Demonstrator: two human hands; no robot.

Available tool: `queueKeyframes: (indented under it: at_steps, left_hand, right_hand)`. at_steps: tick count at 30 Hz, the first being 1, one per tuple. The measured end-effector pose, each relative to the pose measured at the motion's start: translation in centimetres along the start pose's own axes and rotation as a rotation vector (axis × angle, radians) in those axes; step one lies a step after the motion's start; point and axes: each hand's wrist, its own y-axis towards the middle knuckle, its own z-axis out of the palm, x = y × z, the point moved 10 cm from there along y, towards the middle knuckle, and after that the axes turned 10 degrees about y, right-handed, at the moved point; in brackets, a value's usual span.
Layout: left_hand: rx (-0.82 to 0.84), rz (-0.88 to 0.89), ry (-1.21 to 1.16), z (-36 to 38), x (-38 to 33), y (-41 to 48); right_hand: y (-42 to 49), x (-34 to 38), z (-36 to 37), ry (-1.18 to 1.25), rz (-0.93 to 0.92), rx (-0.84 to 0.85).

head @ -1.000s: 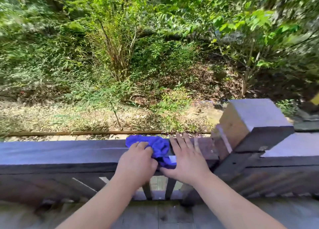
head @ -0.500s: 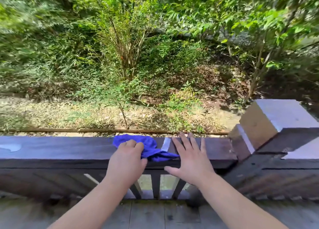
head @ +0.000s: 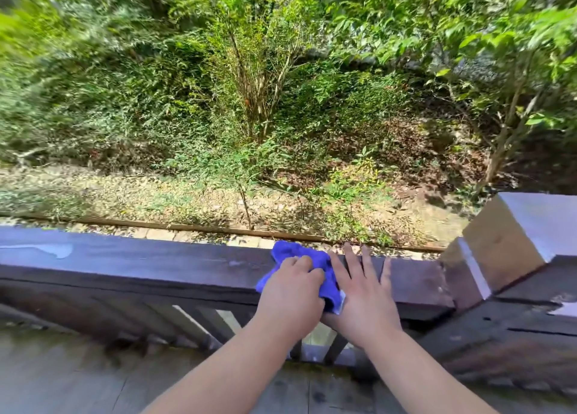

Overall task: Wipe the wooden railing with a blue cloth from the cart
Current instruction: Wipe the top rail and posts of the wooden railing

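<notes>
Greenery [head: 256, 95]: dense shrubs and saplings filling the upper view, with leaf-strewn ground [head: 156, 198] below.

Wooden railing [head: 140, 267]: dark top rail running left to right across the view, slats beneath, a pale wet patch [head: 59, 250] near its left end.

Corner post [head: 512, 242]: square-capped, at the rail's right end.

Deck boards [head: 78, 379]: grey, beneath the rail.

Right hand [head: 362, 295]: palm down, fingers spread flat on the rail top, gripping nothing; its thumb side touches the cloth.

Left hand [head: 292, 295]: fingers curled and closed over the cloth, pressing it onto the rail.

Blue cloth [head: 293, 253]: bunched on the rail top between the hands, draping over the near edge; small white tag [head: 341, 303] at its lower corner.
</notes>
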Motion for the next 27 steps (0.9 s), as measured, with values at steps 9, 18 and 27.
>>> queueKeyframes:
  at_steps: [9,18,27]
  left_hand:
    - [-0.019,0.024,0.004,0.2,1.4,-0.5]
    - [-0.022,-0.068,0.017,0.0,10.9,-2.7]
    - [-0.053,-0.216,0.058,-0.4,26.9,-7.3]
  right_hand:
    - [0.4,0.9,0.1,-0.02,0.0,0.044]
    - [2.9,9.6,2.0,0.027,-0.074,0.018]
    - [5.7,19.0,6.1,-0.062,-0.063,0.098]
